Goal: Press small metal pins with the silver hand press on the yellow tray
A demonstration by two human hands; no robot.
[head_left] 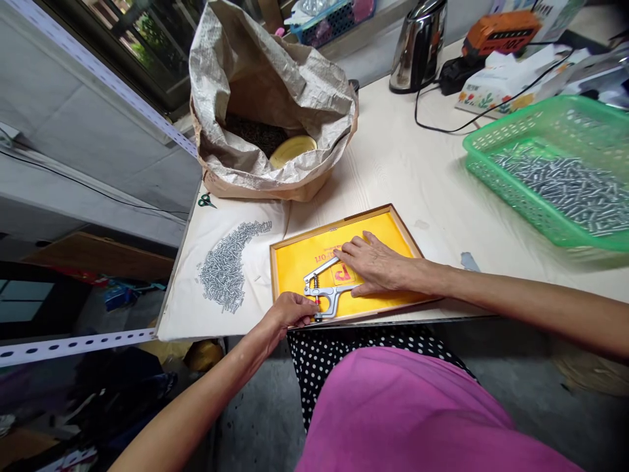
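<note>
A silver plier-like hand press (324,288) lies on a yellow tray (299,259) with a wooden frame at the table's near edge. My right hand (376,264) rests over the tool's handles, fingers stretched toward its jaws. My left hand (291,310) is curled at the tool's head, its fingertips pinched on something too small to name. Left of the tray, a pile of small silver metal pieces (228,265) lies on a white sheet (187,308).
A crumpled paper sack (270,98) holding dark bits and a yellow bowl (293,149) stands behind the tray. A green basket (555,134) of silver pieces sits at right. A kettle (419,44), cables, a tissue pack and green scissors (206,200) are farther back.
</note>
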